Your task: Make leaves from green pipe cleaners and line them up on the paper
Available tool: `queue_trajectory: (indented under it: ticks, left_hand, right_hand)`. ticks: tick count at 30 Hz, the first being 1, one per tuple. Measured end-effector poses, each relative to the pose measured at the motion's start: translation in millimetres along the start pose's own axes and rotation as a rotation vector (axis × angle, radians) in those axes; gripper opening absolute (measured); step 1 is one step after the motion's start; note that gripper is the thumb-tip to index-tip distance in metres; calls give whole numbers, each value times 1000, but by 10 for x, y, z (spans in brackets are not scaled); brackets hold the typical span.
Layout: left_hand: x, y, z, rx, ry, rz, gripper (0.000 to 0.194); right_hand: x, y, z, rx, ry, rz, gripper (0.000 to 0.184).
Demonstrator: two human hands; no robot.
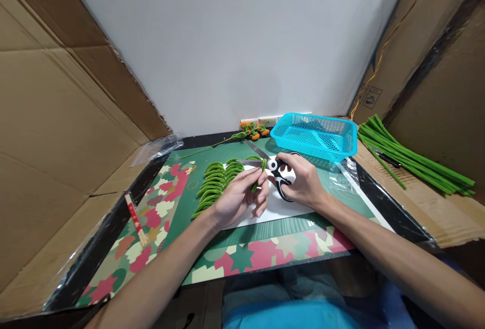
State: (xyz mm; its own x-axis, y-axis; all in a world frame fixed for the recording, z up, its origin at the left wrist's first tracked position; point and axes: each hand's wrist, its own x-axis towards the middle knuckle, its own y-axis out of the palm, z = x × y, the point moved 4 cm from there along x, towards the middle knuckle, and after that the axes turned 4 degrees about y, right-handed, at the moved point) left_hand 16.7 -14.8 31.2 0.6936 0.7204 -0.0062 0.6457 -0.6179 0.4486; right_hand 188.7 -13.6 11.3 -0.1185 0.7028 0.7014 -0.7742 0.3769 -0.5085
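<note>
My left hand point(242, 192) pinches a bent green pipe cleaner point(263, 165) between thumb and fingers, close to the scissors. In my right hand point(303, 180) is a pair of black-and-white scissors point(273, 166), its blades spread apart and pointing left, behind the pipe cleaner. Whether the blades touch it I cannot tell. Left of my hands, rows of curved green pipe-cleaner pieces point(210, 183) lie on a white sheet point(278, 212), partly covered by my left hand.
A blue plastic basket point(276, 136) stands at the back right. Orange flowers on green stems point(254, 130) lie behind. Long green pipe cleaners point(417, 159) rest on cardboard at right. A red-and-white packet point(134, 216) lies at left on the patterned mat point(265, 255).
</note>
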Motion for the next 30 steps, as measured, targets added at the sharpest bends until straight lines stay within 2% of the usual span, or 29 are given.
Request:
queue_trajectory:
  ticks: [4, 16, 18, 24, 30]
  left_hand:
    - [25, -4, 40, 7, 19, -3, 31]
    - [27, -5, 96, -33, 45, -7, 30]
    - [24, -2, 105, -34, 46, -17, 31]
    - [32, -6, 124, -36, 60, -53, 34]
    - [37, -6, 119, -64, 56, -78, 32]
  right_hand:
    - [-1, -1, 26, -88, -7, -15, 46]
    - [-31, 69, 79, -238, 82, 60, 69]
    - [-49, 95, 107, -251, 114, 83, 65]
    - [-97, 180, 143, -167, 235, 153, 31]
    - [-112, 220, 118, -242, 254, 222, 32]
